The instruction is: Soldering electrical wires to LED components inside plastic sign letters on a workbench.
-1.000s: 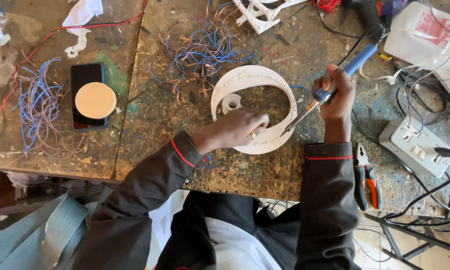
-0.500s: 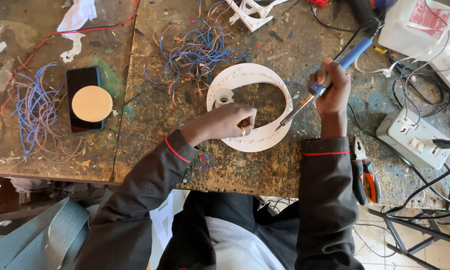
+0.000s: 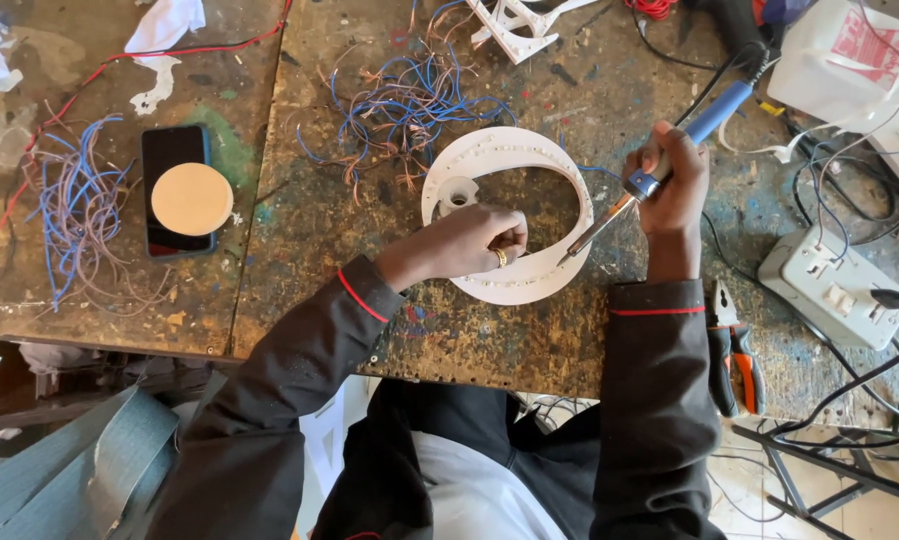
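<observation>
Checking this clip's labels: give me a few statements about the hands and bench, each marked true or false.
1. The right hand holds a blue-handled soldering iron. True.
2. The left hand rests on the white ring-shaped piece. True.
3. The phone lies inside the ring. False: it lies far left, with a round disc on it.
4. The pliers are in the left hand. False: they lie by the right sleeve.

White ring-shaped panel (image 3: 509, 285). Soldering iron (image 3: 669, 155): blue handle, silver shaft. Loose wires (image 3: 409, 105): blue and pinkish-brown tangle. Phone (image 3: 174, 190): black, carrying a tan disc (image 3: 191, 198). Pliers (image 3: 734, 350): orange-and-black handles. Sleeves (image 3: 659, 380): dark grey with thin red cuff stripes. Worktop (image 3: 319, 230): brown, paint-speckled, one green patch.
</observation>
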